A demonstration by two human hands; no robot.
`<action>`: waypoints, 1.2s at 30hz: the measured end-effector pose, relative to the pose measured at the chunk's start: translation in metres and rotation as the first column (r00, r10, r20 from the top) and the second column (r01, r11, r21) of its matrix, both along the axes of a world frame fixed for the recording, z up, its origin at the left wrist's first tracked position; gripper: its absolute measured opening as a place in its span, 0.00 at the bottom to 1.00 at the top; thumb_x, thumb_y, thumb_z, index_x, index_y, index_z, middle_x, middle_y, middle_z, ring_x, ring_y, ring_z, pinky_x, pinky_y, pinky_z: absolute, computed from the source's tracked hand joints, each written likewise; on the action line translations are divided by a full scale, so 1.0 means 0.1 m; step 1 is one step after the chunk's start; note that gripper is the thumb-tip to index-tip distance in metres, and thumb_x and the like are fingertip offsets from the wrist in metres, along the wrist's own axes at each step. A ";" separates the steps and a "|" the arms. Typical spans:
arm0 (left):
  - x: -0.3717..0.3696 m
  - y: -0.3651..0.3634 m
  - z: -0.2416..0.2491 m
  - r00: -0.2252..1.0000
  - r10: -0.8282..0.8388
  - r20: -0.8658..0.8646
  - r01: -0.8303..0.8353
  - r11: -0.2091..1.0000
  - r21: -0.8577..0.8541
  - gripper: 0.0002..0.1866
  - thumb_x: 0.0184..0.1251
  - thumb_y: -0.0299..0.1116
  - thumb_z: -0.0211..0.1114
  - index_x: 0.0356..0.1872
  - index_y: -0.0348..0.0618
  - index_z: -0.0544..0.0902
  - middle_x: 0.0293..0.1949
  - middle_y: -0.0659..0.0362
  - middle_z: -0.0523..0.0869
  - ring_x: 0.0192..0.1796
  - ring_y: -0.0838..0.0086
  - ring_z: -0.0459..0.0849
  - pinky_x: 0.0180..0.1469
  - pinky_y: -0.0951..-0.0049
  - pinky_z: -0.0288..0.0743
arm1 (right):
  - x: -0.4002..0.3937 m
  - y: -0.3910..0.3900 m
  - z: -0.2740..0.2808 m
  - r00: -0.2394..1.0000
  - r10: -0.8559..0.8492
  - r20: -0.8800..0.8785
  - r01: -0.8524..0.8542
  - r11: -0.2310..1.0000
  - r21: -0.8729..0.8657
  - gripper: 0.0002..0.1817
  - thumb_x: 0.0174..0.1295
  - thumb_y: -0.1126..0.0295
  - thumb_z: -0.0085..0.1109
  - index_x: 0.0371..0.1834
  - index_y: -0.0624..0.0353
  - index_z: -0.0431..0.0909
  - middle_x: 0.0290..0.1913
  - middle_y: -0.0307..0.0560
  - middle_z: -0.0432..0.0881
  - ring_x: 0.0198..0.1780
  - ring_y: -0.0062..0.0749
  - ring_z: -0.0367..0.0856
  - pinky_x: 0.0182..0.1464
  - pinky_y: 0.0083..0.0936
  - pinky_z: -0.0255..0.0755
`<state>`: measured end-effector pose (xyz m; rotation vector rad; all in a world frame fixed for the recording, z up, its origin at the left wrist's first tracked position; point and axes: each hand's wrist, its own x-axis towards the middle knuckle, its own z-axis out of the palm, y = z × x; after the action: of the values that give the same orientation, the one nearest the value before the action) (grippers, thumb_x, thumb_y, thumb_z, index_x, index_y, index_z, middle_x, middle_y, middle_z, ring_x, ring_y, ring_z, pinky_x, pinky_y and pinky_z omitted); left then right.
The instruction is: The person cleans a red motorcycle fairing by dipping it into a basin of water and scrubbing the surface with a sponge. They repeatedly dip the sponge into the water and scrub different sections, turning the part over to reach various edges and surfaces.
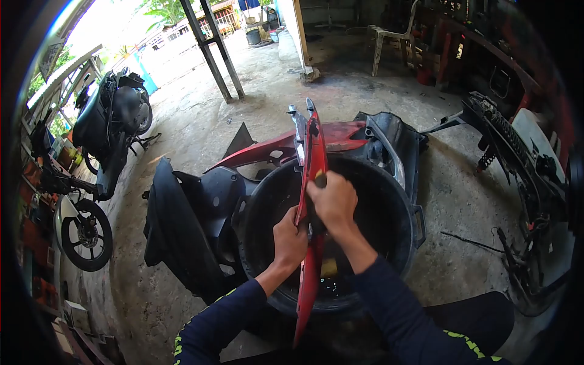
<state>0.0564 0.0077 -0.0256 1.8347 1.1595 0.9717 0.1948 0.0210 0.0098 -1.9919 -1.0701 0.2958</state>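
A long, narrow red motorcycle body panel [311, 267] stands on end over a black tub [420, 225]. My left hand [289, 240] is closed round the panel's left edge, about halfway along. Against its right face, higher up, is my right hand [334, 201], closed on a small yellow-and-dark piece [320, 178] that is mostly hidden by the fingers. Dark water with some bubbles lies in the tub, and a yellow block [329, 267], perhaps a sponge, shows in it.
Black plastic body panels [176, 225] lie left of the tub. Behind it are another red panel [261, 149] and a black part [395, 137]. A motorcycle [115, 115] stands at left, a stripped frame [517, 176] at right, and a plastic chair [395, 36] farther back.
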 end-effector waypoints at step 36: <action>-0.28 0.08 0.05 0.985 -0.091 0.144 0.120 0.971 -0.206 0.17 0.74 0.31 0.68 0.58 0.33 0.84 0.41 0.54 0.92 0.44 0.78 0.88 0.50 0.72 0.80 | 0.99 0.34 0.55 0.853 0.391 0.345 -0.361 0.920 -0.151 0.25 0.56 0.47 0.75 0.41 0.59 0.89 0.42 0.61 0.91 0.46 0.57 0.90 0.50 0.50 0.82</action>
<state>0.0280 0.0160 -0.0206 1.6178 1.0317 0.8598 0.2938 0.0545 0.0645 -1.9413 -1.7245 0.1715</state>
